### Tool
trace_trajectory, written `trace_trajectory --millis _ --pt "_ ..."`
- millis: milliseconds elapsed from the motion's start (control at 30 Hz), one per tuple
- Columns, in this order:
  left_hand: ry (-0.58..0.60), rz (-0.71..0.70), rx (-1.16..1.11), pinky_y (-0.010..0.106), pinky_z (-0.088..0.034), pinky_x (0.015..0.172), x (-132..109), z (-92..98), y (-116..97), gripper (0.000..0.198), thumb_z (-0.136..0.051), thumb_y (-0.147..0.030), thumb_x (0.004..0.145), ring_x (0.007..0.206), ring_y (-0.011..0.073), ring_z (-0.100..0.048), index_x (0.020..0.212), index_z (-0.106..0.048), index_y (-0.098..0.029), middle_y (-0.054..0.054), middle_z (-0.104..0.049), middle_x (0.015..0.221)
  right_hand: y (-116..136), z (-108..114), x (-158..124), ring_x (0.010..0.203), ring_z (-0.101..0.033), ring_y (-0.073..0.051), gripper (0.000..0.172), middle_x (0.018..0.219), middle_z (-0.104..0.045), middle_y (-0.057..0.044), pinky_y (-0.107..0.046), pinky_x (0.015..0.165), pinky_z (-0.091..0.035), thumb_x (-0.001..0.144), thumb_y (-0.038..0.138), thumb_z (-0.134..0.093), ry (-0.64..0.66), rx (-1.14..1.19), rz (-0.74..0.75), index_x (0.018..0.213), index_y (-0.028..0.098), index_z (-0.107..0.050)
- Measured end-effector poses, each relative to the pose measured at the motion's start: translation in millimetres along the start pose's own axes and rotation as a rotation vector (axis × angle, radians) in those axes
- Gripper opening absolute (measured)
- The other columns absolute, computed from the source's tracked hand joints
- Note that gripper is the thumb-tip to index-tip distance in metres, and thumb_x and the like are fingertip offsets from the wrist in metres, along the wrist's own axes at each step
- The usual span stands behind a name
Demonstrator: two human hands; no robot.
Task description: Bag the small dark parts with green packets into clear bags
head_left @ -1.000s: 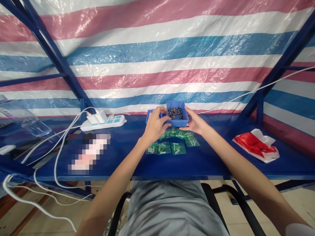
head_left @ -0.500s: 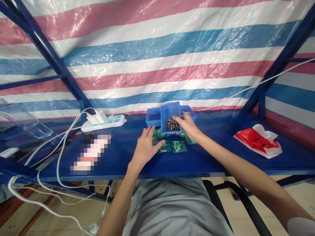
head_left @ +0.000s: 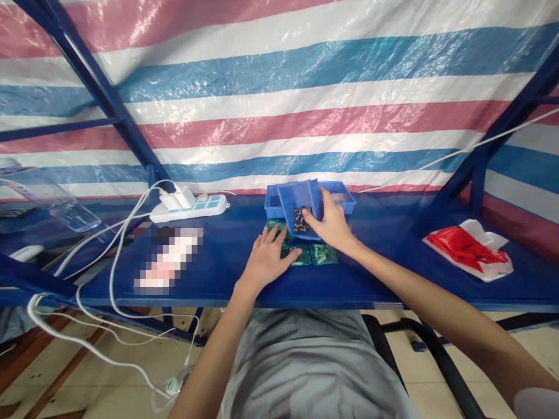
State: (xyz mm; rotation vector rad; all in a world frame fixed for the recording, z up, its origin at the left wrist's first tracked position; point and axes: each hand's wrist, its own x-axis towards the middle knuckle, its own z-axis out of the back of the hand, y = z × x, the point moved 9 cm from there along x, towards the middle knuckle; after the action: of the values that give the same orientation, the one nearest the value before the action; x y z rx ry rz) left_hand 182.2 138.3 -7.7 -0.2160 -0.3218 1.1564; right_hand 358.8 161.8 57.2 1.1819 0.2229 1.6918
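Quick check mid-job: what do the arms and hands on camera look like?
The left grip and right grip are bare human hands, with no gloves. The left forearm and right forearm show no watch or cables. A pale sleeve edge shows on the right arm; no left sleeve is in view.

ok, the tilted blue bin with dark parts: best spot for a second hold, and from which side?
Likely the left wall, from the left: the right grip occupies the right wall. Take it low, since the blue bin tips toward the person and the dark parts bunch at its near end.
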Motion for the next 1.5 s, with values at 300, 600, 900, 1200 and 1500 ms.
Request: trace_trajectory --millis 300,600,900,1200,1500 --pt "0.006 -0.006 0.009 0.056 -0.021 0.124 0.5 -3.1 2.1 0.084 -0.041 -0.074 0.094 0.155 0.0389 -0.016 0.159 -0.033 -0.021 0.012 -0.027 0.166 14.7 0.3 -2.2 0.104 -0.069 -0.037 0.068 0.121 -0.069 -0.018 -0.051 0.089 -0.055 0.091 0.038 -0.057 0.045 -0.093 0.096 0.151 0.016 -0.033" --pt "0.024 -0.002 -0.007 0.057 -0.021 0.124 0.6 -4.9 4.4 0.085 -0.037 -0.077 0.093 0.156 0.0383 -0.013 0.160 -0.032 -0.024 0.010 -0.023 0.167 4.9 9.3 6.0 0.087 -0.070 -0.034 0.067 0.106 -0.072 -0.014 -0.049 0.081 -0.055 0.088 0.032 -0.057 0.127 -0.176 0.115 0.149 0.017 -0.034" --pt "0.014 0.004 -0.005 0.056 -0.020 0.125 0.4 -3.1 4.1 0.083 -0.039 -0.076 0.094 0.156 0.0374 -0.014 0.159 -0.033 -0.025 0.009 -0.024 0.167 12.4 12.5 6.1 0.082 -0.068 -0.031 0.072 0.111 -0.071 -0.017 -0.041 0.068 -0.052 0.086 0.033 -0.057 0.238 -0.297 0.237 0.151 0.015 -0.032" --pt "0.018 0.000 -0.024 0.056 -0.020 0.125 -0.2 -4.8 6.6 0.084 -0.039 -0.077 0.093 0.156 0.0374 -0.013 0.160 -0.033 -0.027 0.009 -0.024 0.167 11.0 25.7 12.9 0.100 -0.068 -0.038 0.073 0.130 -0.066 -0.019 -0.048 0.080 -0.054 0.084 0.032 -0.059 0.206 -0.356 0.250 0.151 0.017 -0.035" --pt "-0.053 -0.041 -0.019 0.057 -0.027 0.121 0.0 0.6 3.9 0.075 -0.039 -0.072 0.096 0.154 0.0382 -0.020 0.155 -0.041 -0.026 0.012 -0.034 0.163 6.2 37.1 14.1 0.116 -0.064 -0.036 0.071 0.141 -0.061 -0.014 -0.048 0.093 -0.053 0.079 0.024 -0.062 0.245 -0.393 0.319 0.147 0.019 -0.043"
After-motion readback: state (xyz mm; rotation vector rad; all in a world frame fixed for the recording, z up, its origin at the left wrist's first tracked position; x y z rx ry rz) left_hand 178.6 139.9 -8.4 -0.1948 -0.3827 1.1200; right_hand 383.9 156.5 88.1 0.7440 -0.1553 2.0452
